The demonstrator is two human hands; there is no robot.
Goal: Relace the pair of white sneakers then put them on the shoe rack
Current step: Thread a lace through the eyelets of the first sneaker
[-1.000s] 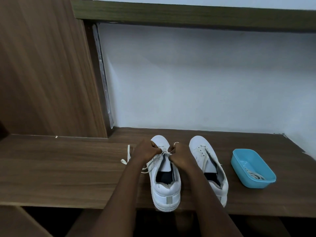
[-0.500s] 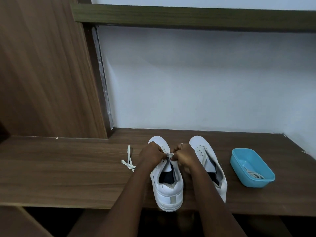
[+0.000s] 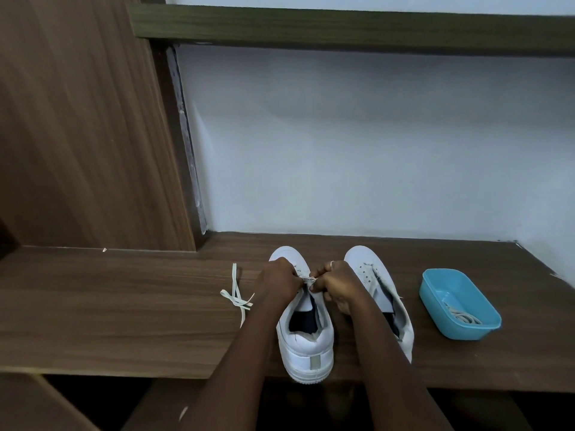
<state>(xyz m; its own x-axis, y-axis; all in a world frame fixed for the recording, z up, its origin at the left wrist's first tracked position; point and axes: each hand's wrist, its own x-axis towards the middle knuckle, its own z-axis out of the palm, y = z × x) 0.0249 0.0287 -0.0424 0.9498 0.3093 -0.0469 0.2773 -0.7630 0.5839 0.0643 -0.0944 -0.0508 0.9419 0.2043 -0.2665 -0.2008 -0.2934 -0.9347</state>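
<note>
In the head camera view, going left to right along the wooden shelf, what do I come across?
shoelace → left hand → right hand → second white sneaker → blue tub

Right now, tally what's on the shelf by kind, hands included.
Sneakers: 2, left sneaker and right sneaker
Tubs: 1, blue tub
Laces: 2, trailing lace and coiled lace in the blue tub
Hands: 2, left hand and right hand, both pinching lace at the left sneaker
Total: 7
</note>
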